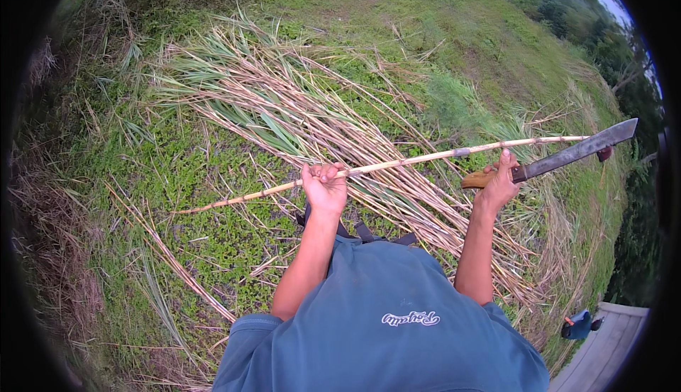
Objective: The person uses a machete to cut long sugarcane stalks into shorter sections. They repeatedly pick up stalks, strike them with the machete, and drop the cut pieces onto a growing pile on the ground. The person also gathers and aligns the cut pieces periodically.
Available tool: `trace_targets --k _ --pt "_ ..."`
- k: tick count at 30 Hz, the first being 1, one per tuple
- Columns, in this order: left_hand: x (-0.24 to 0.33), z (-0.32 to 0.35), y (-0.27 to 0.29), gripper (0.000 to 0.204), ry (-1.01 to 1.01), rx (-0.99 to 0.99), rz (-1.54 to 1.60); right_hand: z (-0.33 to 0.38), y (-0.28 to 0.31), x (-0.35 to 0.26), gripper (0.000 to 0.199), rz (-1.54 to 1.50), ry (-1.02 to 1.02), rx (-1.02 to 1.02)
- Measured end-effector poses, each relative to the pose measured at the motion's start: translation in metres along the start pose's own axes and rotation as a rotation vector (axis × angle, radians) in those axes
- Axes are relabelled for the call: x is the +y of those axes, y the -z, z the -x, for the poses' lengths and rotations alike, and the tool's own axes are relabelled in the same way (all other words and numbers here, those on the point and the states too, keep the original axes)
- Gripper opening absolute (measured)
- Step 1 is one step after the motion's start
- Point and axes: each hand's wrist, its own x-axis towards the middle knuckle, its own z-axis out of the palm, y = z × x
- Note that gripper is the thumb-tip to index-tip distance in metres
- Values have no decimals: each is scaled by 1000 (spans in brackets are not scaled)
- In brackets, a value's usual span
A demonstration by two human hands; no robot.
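Observation:
A long, pale, jointed cane stalk (pixel 404 161) stretches across in front of me, its thin end low at the left and its other end rising to the right. My left hand (pixel 326 188) is closed around it left of its middle. In my right hand (pixel 499 185) is a machete (pixel 582 151), gripped by its wooden handle. Its broad grey blade points up and to the right, with the stalk's right end close to it. Whether the right fingers also touch the stalk, I cannot tell.
Beyond my hands lies a large heap of cut cane stalks (pixel 305 115), green leaves at its far left end. Several loose stalks (pixel 177 264) lie on the weedy ground at left. A concrete strip (pixel 603 346) and a dark blue object (pixel 580 325) are at lower right.

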Motion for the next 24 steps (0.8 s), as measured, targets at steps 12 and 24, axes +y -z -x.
trace_targets --k 12,24 --pt "0 93 -23 32 -782 -410 -2100 -1 -5 -7 19 -67 -105 -68" --pt "-9 9 -36 26 -1114 -1195 -1845 16 -2 -41 24 7 34 5"
